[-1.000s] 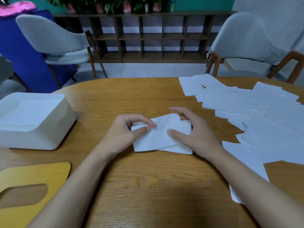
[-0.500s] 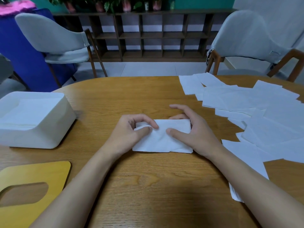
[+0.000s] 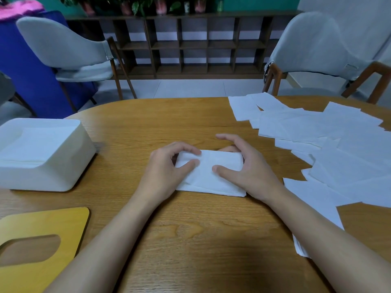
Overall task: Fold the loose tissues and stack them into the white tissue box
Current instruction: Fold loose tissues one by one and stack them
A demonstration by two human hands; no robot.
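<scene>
Tissue: the tissue I am folding lies flat on the table, straight in front of me, between my two hands. It looks doubled over, with layered edges showing along its near side.
Left hand: my left hand pinches the tissue's left end between thumb and curled forefinger, so the layers there cannot slide apart.
Right hand: my right hand holds the right end, thumb pressed on top and fingers arched over the far edge. The forefinger is lifted clear.
Why both: the paper is thin and limp, so I judge that pinning both ends lets me square the fold before I lift it.
Box: the box stands open, well to my left, with a flat white stack already inside. That puts it within reach for the drop.
Loose tissues: the loose tissues lie spread and overlapping on my right, apart from the box, so unfolded and done stay separate. Many remain, so I judge the task far from finished.
Lid: the yellow lid lies flat at my near left, off the box so the opening is free.
</scene>
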